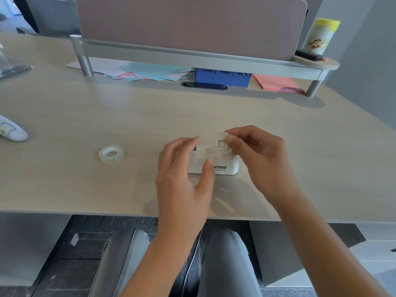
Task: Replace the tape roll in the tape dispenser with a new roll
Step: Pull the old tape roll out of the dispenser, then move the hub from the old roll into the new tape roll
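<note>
A white tape dispenser (225, 167) marked VIVID stands on the desk near its front edge. My right hand (257, 155) pinches a clear tape roll on a white core (220, 144) just above the dispenser's top. My left hand (184, 168) is at the dispenser's left side, thumb against its front face and fingers curled over its top left; the tape strip between the hands is blurred. A second clear tape roll (111, 154) lies flat on the desk well to the left, apart from both hands.
A raised shelf (192, 55) with a pink divider panel runs along the back. Coloured papers (150, 71), a blue box (222, 77) and pink sheets (276, 82) lie under it. A yellow-lidded canister (322, 36) stands on its right end. A white object (12, 130) lies at the left edge.
</note>
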The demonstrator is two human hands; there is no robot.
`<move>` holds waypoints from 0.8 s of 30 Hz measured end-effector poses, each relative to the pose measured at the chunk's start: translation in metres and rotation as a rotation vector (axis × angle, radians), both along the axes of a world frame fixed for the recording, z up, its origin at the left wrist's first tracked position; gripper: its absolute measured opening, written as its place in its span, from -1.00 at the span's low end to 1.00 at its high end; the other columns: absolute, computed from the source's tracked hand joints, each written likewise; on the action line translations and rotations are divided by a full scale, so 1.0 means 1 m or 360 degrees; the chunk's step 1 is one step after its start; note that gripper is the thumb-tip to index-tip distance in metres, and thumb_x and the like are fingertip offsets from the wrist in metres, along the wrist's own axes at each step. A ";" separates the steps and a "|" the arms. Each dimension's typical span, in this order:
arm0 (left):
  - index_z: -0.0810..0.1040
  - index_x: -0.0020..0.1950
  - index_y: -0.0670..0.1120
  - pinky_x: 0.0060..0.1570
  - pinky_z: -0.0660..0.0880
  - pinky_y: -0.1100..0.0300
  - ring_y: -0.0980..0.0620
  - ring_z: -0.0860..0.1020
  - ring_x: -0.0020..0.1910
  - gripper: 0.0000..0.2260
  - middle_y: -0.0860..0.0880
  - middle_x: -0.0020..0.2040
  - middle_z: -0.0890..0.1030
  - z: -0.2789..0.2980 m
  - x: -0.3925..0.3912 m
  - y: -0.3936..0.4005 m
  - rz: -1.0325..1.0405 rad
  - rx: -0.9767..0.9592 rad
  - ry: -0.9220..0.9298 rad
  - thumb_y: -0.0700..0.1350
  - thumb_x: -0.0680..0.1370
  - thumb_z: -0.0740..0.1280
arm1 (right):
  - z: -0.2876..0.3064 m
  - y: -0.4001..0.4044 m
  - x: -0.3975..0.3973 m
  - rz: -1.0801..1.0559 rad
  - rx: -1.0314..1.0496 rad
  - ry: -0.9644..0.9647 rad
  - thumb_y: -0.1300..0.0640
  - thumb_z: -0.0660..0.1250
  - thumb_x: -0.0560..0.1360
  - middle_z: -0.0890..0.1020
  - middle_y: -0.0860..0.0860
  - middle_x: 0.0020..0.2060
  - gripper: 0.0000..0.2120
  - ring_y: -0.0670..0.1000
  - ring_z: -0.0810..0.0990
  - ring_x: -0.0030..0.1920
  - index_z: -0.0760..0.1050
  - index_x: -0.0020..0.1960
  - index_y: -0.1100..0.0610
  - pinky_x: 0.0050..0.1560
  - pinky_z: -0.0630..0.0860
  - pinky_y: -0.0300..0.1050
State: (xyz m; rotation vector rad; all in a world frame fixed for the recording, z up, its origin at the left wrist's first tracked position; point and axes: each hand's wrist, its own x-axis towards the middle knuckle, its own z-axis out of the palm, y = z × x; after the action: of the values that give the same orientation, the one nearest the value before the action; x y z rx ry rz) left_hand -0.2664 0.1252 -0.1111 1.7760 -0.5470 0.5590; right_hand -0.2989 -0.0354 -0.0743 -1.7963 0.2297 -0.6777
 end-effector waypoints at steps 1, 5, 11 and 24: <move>0.64 0.26 -0.14 0.16 0.56 0.16 -0.01 0.63 0.10 -0.70 -0.04 0.16 0.64 0.007 0.002 -0.001 -0.0043 -0.0095 0.0077 -0.17 0.54 0.42 | 0.002 0.004 -0.003 0.0019 0.0065 0.0012 0.22 0.47 0.57 0.80 0.01 -0.14 -0.91 -0.13 0.73 -0.14 0.73 0.04 0.19 0.01 0.64 -0.24; 0.74 0.13 -0.03 -0.01 0.61 0.20 0.15 0.71 -0.07 -0.84 0.10 -0.04 0.77 0.026 0.003 0.001 -0.0299 -0.0323 0.0543 -0.10 0.56 0.46 | 0.011 0.020 -0.012 0.0080 0.0215 0.0045 0.21 0.46 0.57 0.80 0.10 -0.10 -0.90 0.03 0.73 -0.09 0.74 0.04 0.18 0.11 0.67 0.00; 0.77 -0.05 -0.06 -0.20 0.57 0.28 0.17 0.64 -0.29 -0.94 0.08 -0.26 0.75 0.029 0.006 0.013 -0.0474 -0.0613 0.0804 -0.15 0.54 0.49 | 0.015 0.031 -0.017 0.0198 0.0353 0.0103 0.21 0.47 0.56 0.79 0.18 -0.02 -0.87 0.14 0.73 -0.05 0.75 0.07 0.18 0.16 0.67 0.07; 0.73 -0.11 -0.20 -0.19 0.56 0.24 0.03 0.57 -0.22 -0.86 -0.14 -0.18 0.68 0.019 0.010 0.041 -0.0845 -0.1254 0.1434 -0.18 0.38 0.51 | 0.005 0.057 -0.008 0.0505 0.1155 0.0271 0.18 0.51 0.33 0.75 0.14 -0.12 -0.76 0.04 0.66 -0.13 0.73 -0.03 0.24 -0.06 0.69 -0.19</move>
State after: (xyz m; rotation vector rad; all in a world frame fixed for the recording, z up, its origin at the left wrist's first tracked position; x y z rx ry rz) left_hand -0.2561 0.1663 -0.0918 0.9045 -0.0979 -0.3795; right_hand -0.3068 0.0218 -0.0697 -1.1490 0.2564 -0.1689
